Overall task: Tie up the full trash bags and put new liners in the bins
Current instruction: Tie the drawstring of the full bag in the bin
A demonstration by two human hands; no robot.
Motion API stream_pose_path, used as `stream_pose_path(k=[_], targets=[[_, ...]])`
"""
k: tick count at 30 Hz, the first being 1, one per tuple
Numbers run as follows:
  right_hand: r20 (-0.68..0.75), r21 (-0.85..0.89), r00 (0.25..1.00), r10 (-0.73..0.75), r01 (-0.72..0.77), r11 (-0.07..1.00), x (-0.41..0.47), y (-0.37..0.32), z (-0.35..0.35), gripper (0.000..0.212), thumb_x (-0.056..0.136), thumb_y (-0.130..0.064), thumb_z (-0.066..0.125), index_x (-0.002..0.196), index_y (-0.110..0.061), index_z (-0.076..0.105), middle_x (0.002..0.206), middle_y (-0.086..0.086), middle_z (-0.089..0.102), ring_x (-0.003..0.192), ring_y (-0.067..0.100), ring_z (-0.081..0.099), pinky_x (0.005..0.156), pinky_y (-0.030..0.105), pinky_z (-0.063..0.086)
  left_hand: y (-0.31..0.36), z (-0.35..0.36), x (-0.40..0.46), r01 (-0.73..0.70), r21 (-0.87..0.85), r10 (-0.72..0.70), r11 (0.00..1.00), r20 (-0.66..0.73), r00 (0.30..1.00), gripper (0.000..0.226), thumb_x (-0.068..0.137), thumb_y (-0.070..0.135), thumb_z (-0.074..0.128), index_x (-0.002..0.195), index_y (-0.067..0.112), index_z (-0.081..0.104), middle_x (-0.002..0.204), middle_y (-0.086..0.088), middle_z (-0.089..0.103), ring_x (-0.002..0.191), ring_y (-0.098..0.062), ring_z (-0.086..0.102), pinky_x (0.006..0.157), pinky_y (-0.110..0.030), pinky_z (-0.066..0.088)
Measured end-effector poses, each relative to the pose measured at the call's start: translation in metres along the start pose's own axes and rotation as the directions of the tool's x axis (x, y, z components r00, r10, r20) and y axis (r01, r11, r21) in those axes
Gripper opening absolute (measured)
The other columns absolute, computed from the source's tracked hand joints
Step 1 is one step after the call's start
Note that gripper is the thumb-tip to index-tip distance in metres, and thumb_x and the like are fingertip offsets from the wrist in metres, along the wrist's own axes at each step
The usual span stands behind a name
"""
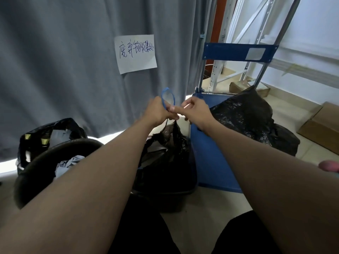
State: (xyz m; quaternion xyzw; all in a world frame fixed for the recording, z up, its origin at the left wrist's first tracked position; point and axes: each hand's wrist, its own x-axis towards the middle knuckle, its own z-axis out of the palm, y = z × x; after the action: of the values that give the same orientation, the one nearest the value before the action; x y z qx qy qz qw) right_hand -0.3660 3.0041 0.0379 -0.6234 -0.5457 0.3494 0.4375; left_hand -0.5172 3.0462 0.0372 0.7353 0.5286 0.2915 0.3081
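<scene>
A black trash bag (165, 154) stands in a dark rectangular bin (170, 194) in the middle, its neck pulled up into a bunch. My left hand (158, 111) grips that bunched neck and the blue drawstring loop (167, 97) that sticks up above it. My right hand (195, 111) pinches the drawstring just right of the left hand. A round black bin (36, 171) at the left holds crumpled paper in a black liner (45, 132).
A grey curtain (73, 61) with a handwritten paper sign (135, 53) hangs behind. A blue hand cart (211, 154) at the right carries a filled black bag (247, 118). Cardboard boxes (319, 125) lie on the tiled floor far right.
</scene>
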Motion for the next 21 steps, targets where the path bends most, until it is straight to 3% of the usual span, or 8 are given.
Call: stream_pose_path(k=[2,4,7,9,12,15,18,21], targets=[[0.116,-0.137,0.992,0.054,-0.038,0.990,-0.004,0.014,-0.002,0.057,0.065,-0.054,0.082,0.094,-0.009,0.065,0.083,0.005,0.070,0.061,0.012,0.060,0.045,0.022,0.044,0.000,-0.002,0.000,0.013,0.045,-0.011,0.999,-0.034,0.999,0.010,0.066,0.011,0.083,0.073,0.007,0.077,0.077,-0.014,0.074,0.077,-0.024,0.068,0.080,-0.044,0.055],[0.234,-0.241,0.965,0.120,-0.062,0.968,-0.008,0.025,-0.004,0.053,0.065,-0.053,0.083,0.095,-0.012,0.067,0.083,0.005,0.070,0.064,0.014,0.063,0.048,0.023,0.045,0.003,-0.004,-0.001,0.020,0.038,-0.018,0.999,-0.035,0.999,0.016,0.062,0.013,0.087,0.067,0.005,0.074,0.073,-0.011,0.073,0.074,-0.025,0.067,0.078,-0.043,0.056],[0.281,-0.351,0.943,0.177,-0.070,0.934,-0.007,0.032,-0.003,0.037,0.070,-0.031,0.086,0.093,-0.010,0.067,0.075,0.009,0.067,0.058,0.018,0.062,0.047,0.023,0.046,0.010,-0.006,-0.005,0.003,0.002,-0.003,1.000,-0.037,0.999,0.024,0.058,0.013,0.090,0.060,0.004,0.068,0.061,-0.001,0.066,0.061,-0.017,0.061,0.072,-0.039,0.054],[0.283,-0.392,0.943,0.173,-0.051,0.919,-0.006,0.029,0.004,0.022,0.074,-0.015,0.083,0.076,-0.008,0.062,0.061,0.008,0.063,0.044,0.013,0.058,0.044,0.023,0.046,0.014,-0.007,-0.005,-0.022,-0.004,0.022,1.000,-0.024,0.999,0.025,0.058,0.010,0.089,0.060,-0.001,0.066,0.061,-0.007,0.066,0.061,-0.018,0.061,0.073,-0.043,0.056],[0.272,-0.463,0.948,0.166,-0.022,0.886,-0.006,0.021,0.015,0.037,0.079,-0.005,0.076,0.059,-0.011,0.045,0.050,0.010,0.054,0.032,0.010,0.052,0.045,0.024,0.047,0.019,-0.014,-0.004,-0.058,0.010,0.058,0.998,-0.008,0.998,0.029,0.060,0.010,0.088,0.064,-0.007,0.065,0.071,-0.017,0.070,0.061,-0.020,0.060,0.071,-0.046,0.056],[0.277,-0.558,0.936,0.217,-0.028,0.830,-0.011,0.020,0.018,0.039,0.082,-0.007,0.074,0.061,-0.013,0.042,0.054,0.010,0.056,0.037,0.015,0.057,0.050,0.025,0.051,0.018,-0.022,-0.009,-0.089,0.020,0.087,0.996,0.106,0.991,0.028,0.063,0.010,0.088,0.066,-0.008,0.067,0.073,-0.018,0.072,0.059,-0.020,0.061,0.064,-0.039,0.055],[0.305,-0.680,0.913,0.272,0.009,0.733,-0.021,0.014,0.021,0.033,0.083,-0.019,0.075,0.069,-0.010,0.047,0.067,0.010,0.058,0.061,0.027,0.062,0.064,0.033,0.054,0.015,-0.028,-0.016,-0.078,0.061,0.060,0.995,0.259,0.964,0.025,0.068,0.013,0.087,0.074,-0.005,0.071,0.077,-0.018,0.072,0.059,-0.020,0.062,0.060,-0.029,0.055],[0.296,-0.718,0.921,0.252,0.041,0.694,-0.031,0.002,0.023,0.035,0.086,-0.032,0.072,0.071,-0.009,0.050,0.071,0.008,0.057,0.063,0.028,0.062,0.067,0.040,0.057,0.011,-0.039,-0.021,-0.063,0.230,-0.022,0.971,0.349,0.937,0.031,0.069,0.024,0.087,0.086,0.004,0.070,0.072,-0.008,0.069,0.057,-0.019,0.064,0.050,-0.022,0.051]])
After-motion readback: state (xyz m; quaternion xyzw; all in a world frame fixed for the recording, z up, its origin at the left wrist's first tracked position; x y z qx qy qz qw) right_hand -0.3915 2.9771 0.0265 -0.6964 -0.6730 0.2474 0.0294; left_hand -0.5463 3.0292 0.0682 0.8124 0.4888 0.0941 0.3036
